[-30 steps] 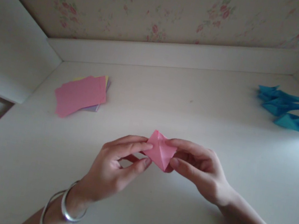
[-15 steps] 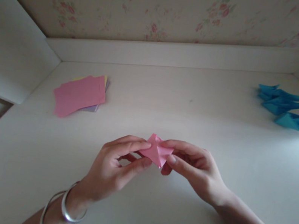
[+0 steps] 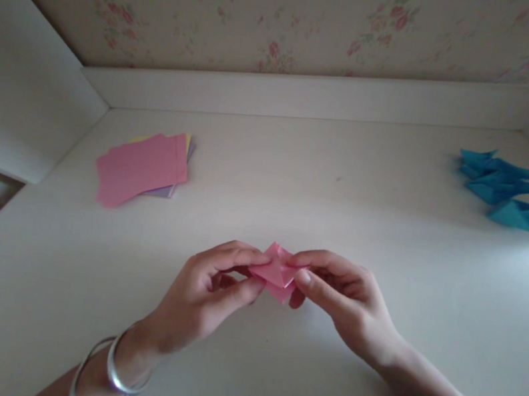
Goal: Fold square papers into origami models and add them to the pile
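Note:
A small folded pink paper piece (image 3: 275,271) is held just above the pale table (image 3: 297,183), near its middle. My left hand (image 3: 208,293), with silver bangles on its wrist, pinches the paper's left side between thumb and fingers. My right hand (image 3: 341,299) pinches the right side in the same way. Both sets of fingertips meet on the paper and hide part of it.
A stack of coloured paper sheets (image 3: 142,167), pink on top, lies at the back left. Several folded blue paper figures (image 3: 507,188) lie at the back right. A flowered wall rises behind the table, and a white side panel stands at the left.
The pink piece has been pressed flatter and looks smaller than a second ago. My two hands have drawn closer together around it.

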### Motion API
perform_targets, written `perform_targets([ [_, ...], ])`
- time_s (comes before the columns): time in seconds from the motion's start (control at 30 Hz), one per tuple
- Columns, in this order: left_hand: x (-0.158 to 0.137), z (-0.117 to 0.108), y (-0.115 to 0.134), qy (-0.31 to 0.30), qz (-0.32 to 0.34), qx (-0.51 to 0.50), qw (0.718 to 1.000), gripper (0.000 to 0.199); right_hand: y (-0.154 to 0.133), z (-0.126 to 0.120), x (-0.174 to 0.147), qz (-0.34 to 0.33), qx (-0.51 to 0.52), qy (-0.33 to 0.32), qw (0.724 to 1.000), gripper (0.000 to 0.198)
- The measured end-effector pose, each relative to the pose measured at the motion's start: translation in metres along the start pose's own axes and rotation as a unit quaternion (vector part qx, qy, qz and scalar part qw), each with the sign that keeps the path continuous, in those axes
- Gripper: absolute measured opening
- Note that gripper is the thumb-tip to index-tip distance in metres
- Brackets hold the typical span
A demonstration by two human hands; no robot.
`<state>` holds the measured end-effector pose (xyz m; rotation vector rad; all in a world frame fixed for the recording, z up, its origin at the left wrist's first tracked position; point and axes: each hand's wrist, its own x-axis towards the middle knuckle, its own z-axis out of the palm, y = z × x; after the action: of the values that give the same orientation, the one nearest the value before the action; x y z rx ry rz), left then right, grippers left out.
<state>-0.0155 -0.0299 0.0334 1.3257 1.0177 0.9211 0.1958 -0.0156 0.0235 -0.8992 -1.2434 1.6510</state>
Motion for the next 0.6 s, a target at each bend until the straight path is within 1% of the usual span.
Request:
perform_targets([
  [0.1, -0.0023, -0.0004, 0.0005, 0.005, 0.026, 0.018, 0.999, 0.023, 0.0003, -0.0012, -0.0037, -0.042, -0.08, -0.005, 0.996, 0.015],
  [0.17, -0.0035, -0.0004, 0.0013, 0.002, 0.069, 0.065, 0.995, 0.028, -0.0007, -0.0035, -0.0057, -0.078, -0.147, -0.024, 0.986, 0.019],
  [0.23, -0.0041, 0.0002, 0.0022, 0.001, 0.118, 0.118, 0.986, 0.031, -0.0025, -0.0057, -0.0066, -0.116, -0.185, -0.052, 0.974, 0.023],
  [0.37, -0.0039, 0.0017, 0.0026, 0.005, 0.189, 0.173, 0.966, 0.033, -0.0069, -0.0077, -0.0059, -0.174, -0.178, -0.09, 0.964, 0.027],
  [0.47, -0.0039, 0.003, 0.0014, -0.006, 0.225, 0.195, 0.955, 0.032, -0.009, -0.0078, -0.005, -0.204, -0.189, -0.108, 0.955, 0.027],
  [0.53, -0.0043, 0.0038, 0.001, -0.004, 0.229, 0.201, 0.952, 0.029, -0.0089, -0.0074, -0.0048, -0.22, -0.201, -0.104, 0.949, 0.026],
  [0.6, -0.0048, 0.0043, 0.0014, 0.011, 0.222, 0.205, 0.953, 0.028, -0.0075, -0.0061, -0.005, -0.229, -0.21, -0.091, 0.946, 0.025],
])
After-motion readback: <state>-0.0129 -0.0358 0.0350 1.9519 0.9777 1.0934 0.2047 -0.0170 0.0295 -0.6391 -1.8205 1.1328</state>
